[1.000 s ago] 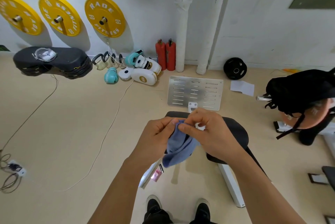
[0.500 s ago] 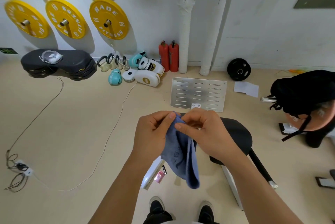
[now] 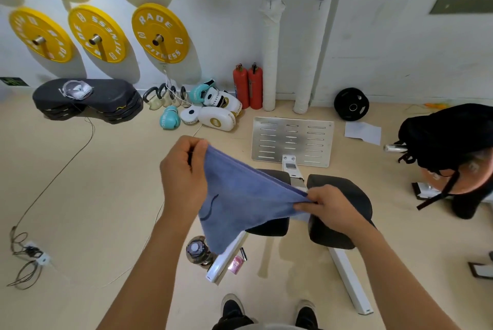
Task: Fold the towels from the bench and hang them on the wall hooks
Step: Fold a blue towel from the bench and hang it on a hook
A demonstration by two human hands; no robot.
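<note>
Between my hands the blue towel (image 3: 240,204) runs up-left to down-right, left hand (image 3: 184,177) higher, right hand (image 3: 333,207) lower, fingers pinching its corners.

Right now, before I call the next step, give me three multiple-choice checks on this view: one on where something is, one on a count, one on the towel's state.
1. Where do the red fire extinguishers stand?
A. on the bench
B. against the wall beside the white pipes
C. on the black mats

2. How many yellow weight plates hang on the wall?
A. two
B. three
C. five

3. What state is the blue towel in?
A. spread between both hands
B. hung on a hook
C. lying folded on the bench

Answers: 1 B, they stand at the wall's foot next to the pipes. 2 B, three in a row. 3 A, the left hand and right hand each pinch a corner.
</note>
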